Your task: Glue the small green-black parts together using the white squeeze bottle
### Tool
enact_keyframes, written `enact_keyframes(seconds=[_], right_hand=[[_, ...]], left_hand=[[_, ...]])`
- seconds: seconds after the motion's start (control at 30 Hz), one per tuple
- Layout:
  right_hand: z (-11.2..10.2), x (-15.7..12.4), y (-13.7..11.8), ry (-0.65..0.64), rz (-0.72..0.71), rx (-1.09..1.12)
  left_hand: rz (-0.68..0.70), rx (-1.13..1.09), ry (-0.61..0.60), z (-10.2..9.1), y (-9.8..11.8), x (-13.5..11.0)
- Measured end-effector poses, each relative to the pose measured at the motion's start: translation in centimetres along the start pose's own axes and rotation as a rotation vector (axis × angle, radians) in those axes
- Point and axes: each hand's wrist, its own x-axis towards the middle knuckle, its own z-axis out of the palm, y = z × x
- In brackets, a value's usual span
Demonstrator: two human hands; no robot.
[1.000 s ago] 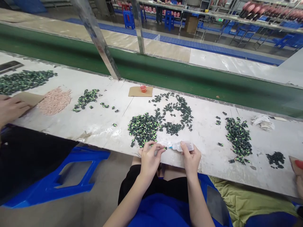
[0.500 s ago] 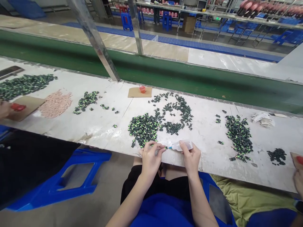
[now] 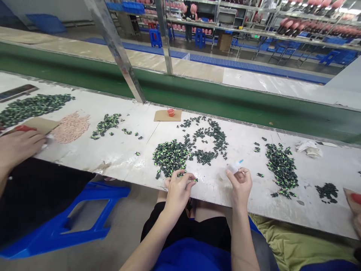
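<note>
My left hand [image 3: 180, 185] pinches a small black-and-green piece [image 3: 196, 180] between thumb and fingertips at the table's front edge. Right behind it lies a heap of black-and-green pieces [image 3: 170, 156]. My right hand [image 3: 240, 182] is closed on a translucent squeeze bottle [image 3: 231, 168], whose thin blue tip [image 3: 240, 161] points up and away, apart from the piece. Between and beyond my hands, loose dark pieces [image 3: 205, 157] are scattered in a rough ring.
A red cup [image 3: 170, 112] stands on cardboard [image 3: 161, 116] at the table's back. Another person's hand [image 3: 21, 146] works at the left, near a pink heap [image 3: 72, 128]. More black-and-green pieces [image 3: 281, 169] lie at right. A metal post [image 3: 121, 56] rises at the table's back edge.
My right hand has moved right with the squeeze bottle, and its tip has left the piece and turned upward. My left hand keeps its pinch. The left co-worker's hand has come further into view.
</note>
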Motion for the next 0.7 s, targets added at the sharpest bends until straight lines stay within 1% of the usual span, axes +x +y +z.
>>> enact_keyframes(seconds=[0.07,0.17,0.27,0.33,0.4,0.47,0.5,0.57,0.63,0.67,0.7], right_hand=[[-0.1,0.9,-0.2,0.032,-0.037,-0.1],[-0.1,1.7,-0.4,0.144,-0.098,-0.374],[0.2,2.0,-0.3,0.195,-0.175,-0.574],[0.3,2.2,-0.2,0.224,-0.226,-0.62],[0.3,2.3,-0.1,0.262,-0.243,-0.657],[0.1,2.3,-0.2,0.273,-0.259,-0.691],[0.1,2.1,-0.2,0.28,-0.29,-0.706],[0.1,1.4,-0.4,0.338,-0.413,-0.733],[0.4,0.4,-0.6,0.441,-0.566,-0.733],[0.7,-0.1,-0.7,0.449,-0.628,-0.722],[1.1,-0.5,-0.7,0.397,-0.671,-0.706]], left_hand=[[-0.007,0.007,-0.014,-0.1,0.1,0.1],[-0.016,0.001,0.0,0.1,0.1,0.1],[0.032,-0.047,0.014,0.1,-0.1,0.1],[0.08,-0.122,0.008,-0.2,-0.2,-0.1],[0.1,-0.225,-0.002,-0.7,-0.2,-0.3],[0.065,-0.346,-0.001,-1.1,-0.2,-0.5],[0.032,-0.413,0.0,-1.3,-0.2,-0.6],[-0.04,-0.542,-0.001,-1.6,-0.2,-0.7],[-0.086,-0.623,0.008,-1.7,-0.3,-0.8],[-0.098,-0.637,0.019,-1.7,-0.3,-0.7],[-0.105,-0.642,0.031,-1.8,-0.3,-0.7]])
